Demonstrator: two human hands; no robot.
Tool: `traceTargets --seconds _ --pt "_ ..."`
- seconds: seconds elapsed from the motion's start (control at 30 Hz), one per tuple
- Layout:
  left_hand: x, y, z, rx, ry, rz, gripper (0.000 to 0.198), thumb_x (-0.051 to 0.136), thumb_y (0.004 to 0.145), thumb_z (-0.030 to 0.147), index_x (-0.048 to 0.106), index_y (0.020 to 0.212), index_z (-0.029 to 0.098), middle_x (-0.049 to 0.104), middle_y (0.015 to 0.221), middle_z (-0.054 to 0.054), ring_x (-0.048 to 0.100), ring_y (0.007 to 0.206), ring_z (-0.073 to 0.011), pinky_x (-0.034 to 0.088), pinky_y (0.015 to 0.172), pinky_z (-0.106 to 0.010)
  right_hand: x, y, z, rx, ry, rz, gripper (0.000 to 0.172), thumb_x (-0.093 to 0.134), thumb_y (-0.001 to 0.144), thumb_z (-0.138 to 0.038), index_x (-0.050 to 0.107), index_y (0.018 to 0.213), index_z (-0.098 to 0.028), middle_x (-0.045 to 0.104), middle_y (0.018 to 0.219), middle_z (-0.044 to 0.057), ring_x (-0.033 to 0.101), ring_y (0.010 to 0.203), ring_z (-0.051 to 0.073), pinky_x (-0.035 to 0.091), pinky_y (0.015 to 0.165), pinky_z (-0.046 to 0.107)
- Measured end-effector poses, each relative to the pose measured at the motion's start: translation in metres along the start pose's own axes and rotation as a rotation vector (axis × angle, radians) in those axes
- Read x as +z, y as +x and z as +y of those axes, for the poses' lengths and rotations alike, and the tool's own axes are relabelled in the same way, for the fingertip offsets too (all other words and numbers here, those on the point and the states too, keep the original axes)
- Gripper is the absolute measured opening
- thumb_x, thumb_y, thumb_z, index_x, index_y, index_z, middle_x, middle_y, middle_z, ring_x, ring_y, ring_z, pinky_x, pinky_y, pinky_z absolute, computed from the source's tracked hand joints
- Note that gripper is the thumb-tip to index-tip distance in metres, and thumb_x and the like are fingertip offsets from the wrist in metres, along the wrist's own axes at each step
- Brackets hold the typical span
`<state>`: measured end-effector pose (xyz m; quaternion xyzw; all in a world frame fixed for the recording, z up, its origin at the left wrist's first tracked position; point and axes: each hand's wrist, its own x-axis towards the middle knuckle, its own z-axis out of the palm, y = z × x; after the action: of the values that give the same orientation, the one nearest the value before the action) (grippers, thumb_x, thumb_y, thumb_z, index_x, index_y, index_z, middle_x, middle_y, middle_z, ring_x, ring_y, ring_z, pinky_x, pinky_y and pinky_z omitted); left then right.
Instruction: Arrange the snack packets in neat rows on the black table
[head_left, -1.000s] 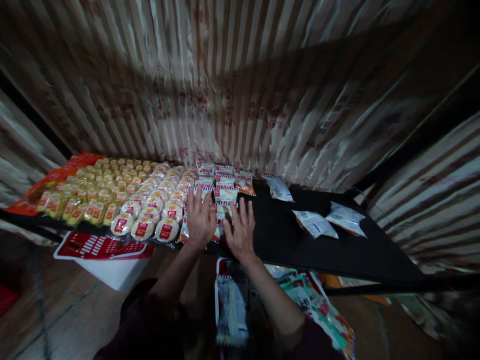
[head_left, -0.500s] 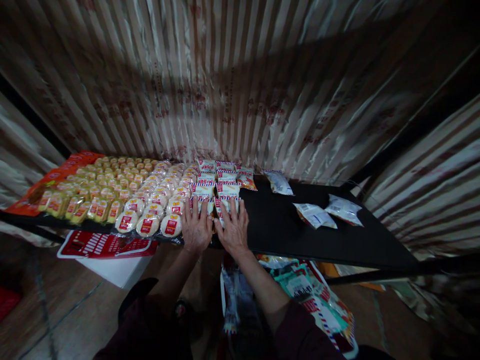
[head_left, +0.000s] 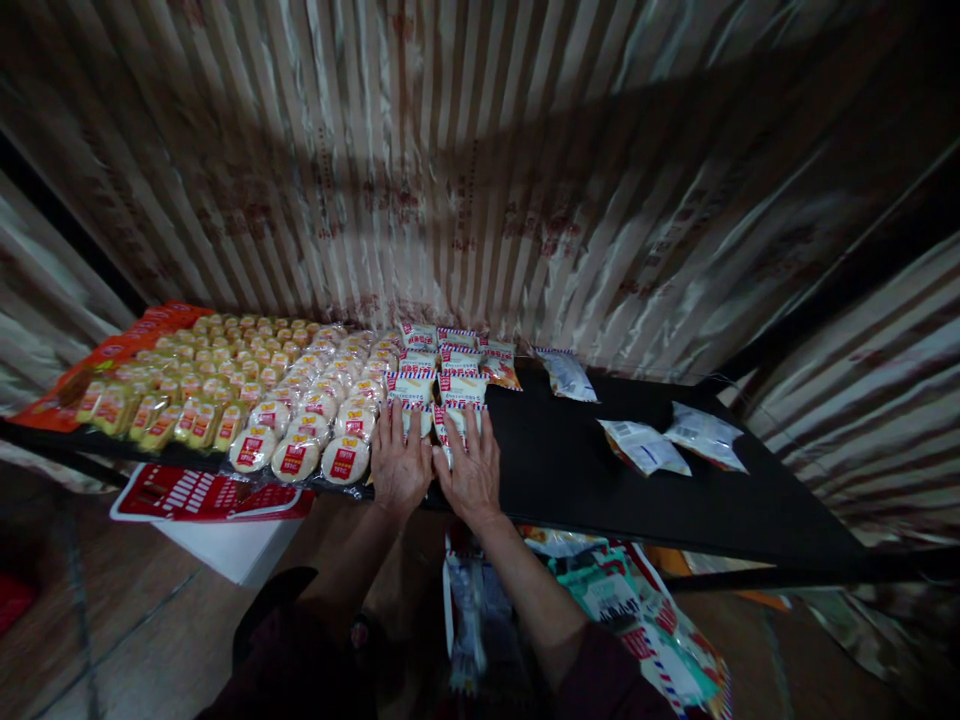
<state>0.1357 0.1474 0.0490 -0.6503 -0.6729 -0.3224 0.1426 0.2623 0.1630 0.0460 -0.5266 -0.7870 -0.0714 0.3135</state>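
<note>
My left hand (head_left: 401,462) lies with its fingers stretched out over the front packet of a column of white snack packets (head_left: 411,388). Beside it, my right hand (head_left: 469,465) rests the same way on the front packet of the neighbouring column (head_left: 461,388). Both hands are open and palm down, their thumbs close together. The fingers partly cover the two front packets. Just left of my left hand stand rows of round wrapped cakes (head_left: 345,460) with red labels. Behind my right hand, another packet (head_left: 499,365) leans at the columns' right side.
Yellow wrapped cakes (head_left: 159,428) fill the shelf's left, by an orange bag (head_left: 112,350). Loose packets (head_left: 645,447) lie face down on the black shelf (head_left: 585,495). Below are a red basket (head_left: 180,493) and a container with green bags (head_left: 607,590). A striped sheet (head_left: 480,170) hangs behind.
The view has shifted slightly, so the shelf's right side appears a little lower and farther right. My hands stay on the same front packets.
</note>
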Motion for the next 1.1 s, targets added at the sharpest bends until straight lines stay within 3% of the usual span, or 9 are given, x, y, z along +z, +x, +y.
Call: traceTargets --seconds 0.6,1.1 --pt "0.0 0.001 0.002 -0.051 0.009 -0.022 0.044 0.043 0.09 0.027 0.049 0.132 0.016 0.038 0.146 -0.017 0.023 0.141 -0.0329 0.031 0.107 -0.055 0.004 0.001 0.001 -0.01 0.004 -0.008 0.05 0.044 0.091 -0.034 0.04 0.14 -0.025 0.031 0.151 0.01 0.018 0.141 0.032 0.034 0.103 0.05" --pt "-0.012 0.003 0.012 -0.053 -0.011 0.002 0.048 0.045 0.088 0.028 0.044 0.136 0.021 0.036 0.148 -0.013 0.019 0.142 -0.0321 0.028 0.109 -0.055 0.0 -0.006 0.016 0.009 0.043 -0.002 0.055 0.044 0.091 -0.037 0.033 0.144 -0.026 0.02 0.156 0.009 0.015 0.142 0.033 0.029 0.106 0.055"
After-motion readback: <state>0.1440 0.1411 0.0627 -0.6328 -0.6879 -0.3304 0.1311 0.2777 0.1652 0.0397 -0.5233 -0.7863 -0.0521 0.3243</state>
